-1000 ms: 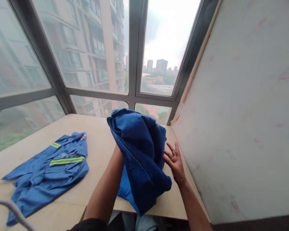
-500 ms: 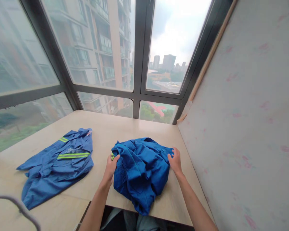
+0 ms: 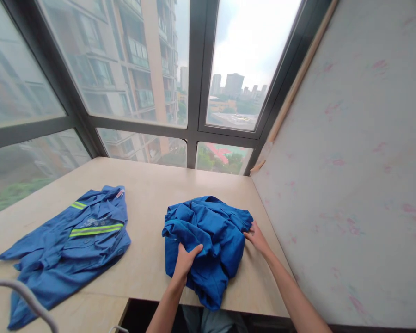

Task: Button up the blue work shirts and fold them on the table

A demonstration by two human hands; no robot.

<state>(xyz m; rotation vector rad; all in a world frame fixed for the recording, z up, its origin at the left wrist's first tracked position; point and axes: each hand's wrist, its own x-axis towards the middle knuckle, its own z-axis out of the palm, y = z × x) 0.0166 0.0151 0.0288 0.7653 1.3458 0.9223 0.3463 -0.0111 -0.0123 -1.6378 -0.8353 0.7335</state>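
Note:
A bright blue garment [image 3: 208, 231] lies crumpled in a heap on the light wooden tabletop [image 3: 149, 273], one bunched end drooping over the front edge. My left hand [image 3: 186, 261] is on its near left part, thumb stretched across the cloth and the other fingers tucked into the folds, closed on the fabric. At the heap's right corner, my right hand [image 3: 259, 238] pinches the gathered edge of the same garment. To the left, apart from both hands, a second blue work jacket [image 3: 86, 245] with yellow-green reflective stripes lies spread out.
A grey cable [image 3: 29, 298] curves across the lower left corner. Dark-framed windows [image 3: 192, 125] stand behind the table, and a pale flower-patterned wall [image 3: 350, 185] closes off the right side. Below the front edge, my legs [image 3: 215, 321] are partly visible.
My left hand has moved right and nearer, from the garment's left edge onto its front folds. The yellow-green strip there no longer shows. My right hand stays at the right corner, slightly lower.

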